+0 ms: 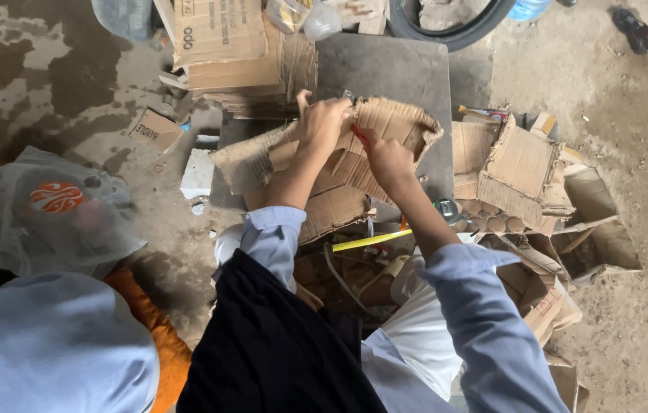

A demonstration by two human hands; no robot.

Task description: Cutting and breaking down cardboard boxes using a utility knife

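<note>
While both grip it, the cardboard piece (393,122) spans left hand (322,122) and right hand (387,158).

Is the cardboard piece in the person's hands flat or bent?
Bent. The cardboard piece curls over at its top right edge and sags unevenly between the left hand and right hand, its torn corrugated edge showing.

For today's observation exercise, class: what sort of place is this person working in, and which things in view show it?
Probably a rough workshop or scrap-sorting spot on a bare floor. The dirty concrete floor, the heaps of torn cardboard, and a tyre leaning at the top suggest it. Both hands grip a corrugated cardboard piece.
</note>
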